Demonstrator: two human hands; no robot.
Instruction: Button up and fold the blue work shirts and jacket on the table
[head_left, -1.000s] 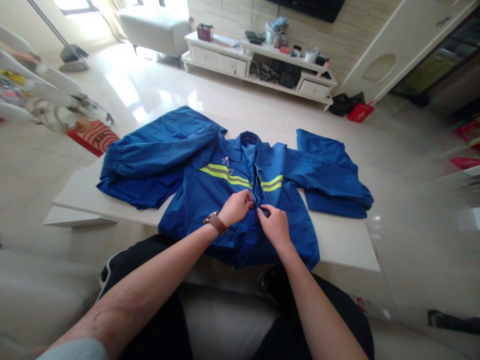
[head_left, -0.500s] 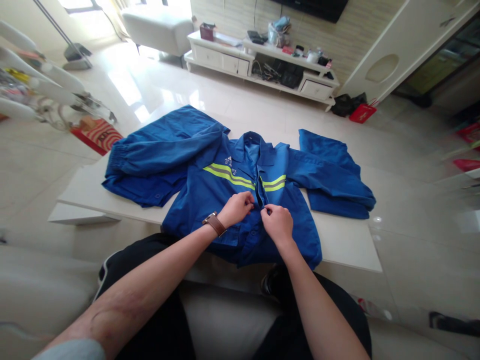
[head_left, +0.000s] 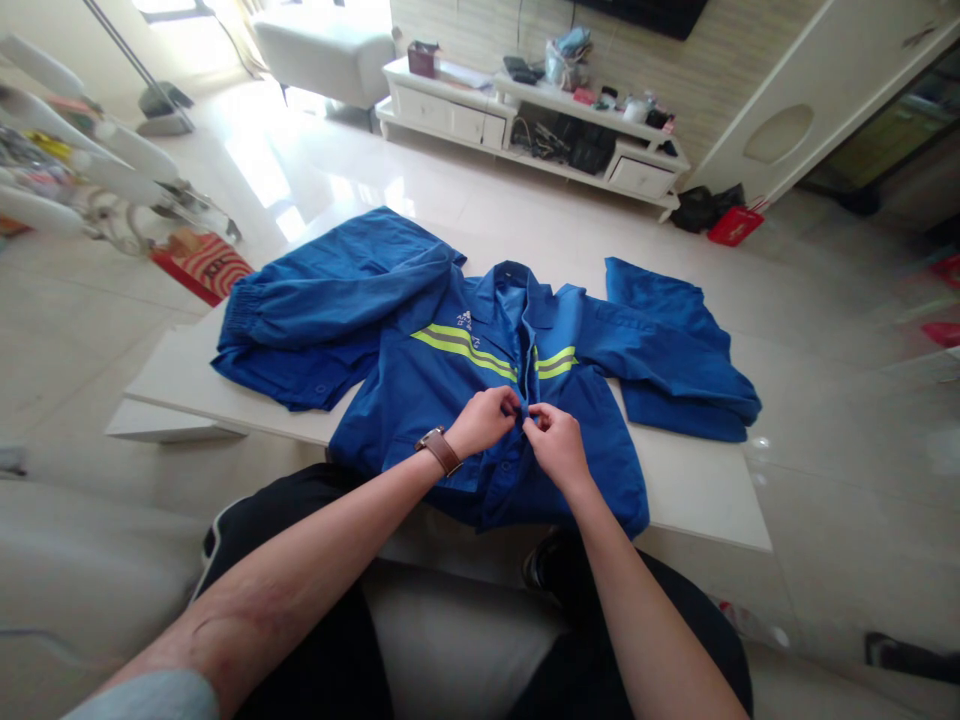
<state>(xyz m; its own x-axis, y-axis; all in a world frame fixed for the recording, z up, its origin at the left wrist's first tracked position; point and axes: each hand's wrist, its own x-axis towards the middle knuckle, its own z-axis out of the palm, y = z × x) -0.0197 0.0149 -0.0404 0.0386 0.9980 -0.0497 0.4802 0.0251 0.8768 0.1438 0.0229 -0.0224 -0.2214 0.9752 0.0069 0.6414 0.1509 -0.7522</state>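
A blue jacket [head_left: 427, 400] with a yellow and grey reflective stripe lies face up on a white table [head_left: 705, 485], its collar at the far side. My left hand [head_left: 491, 415], with a brown watch on the wrist, pinches the front edge of the jacket just below the stripe. Right beside it, my right hand [head_left: 555, 440] pinches the opposite front edge. The fingertips nearly meet at the front opening, which gapes above them. Below the hands a button shows on the front. Whatever small part the fingertips cover is hidden.
Folded blue cloth [head_left: 307, 380] lies under the sleeve on the left, and more blue cloth [head_left: 652, 290] on the right. Beyond the table stand a white TV cabinet [head_left: 442, 115] and a red bag [head_left: 735, 225]. A striped bag [head_left: 214, 262] is at the left.
My left hand has moved slightly right, closer to my right hand at the front opening. The jacket edges have come together between the fingertips. The whole view has shifted a little.
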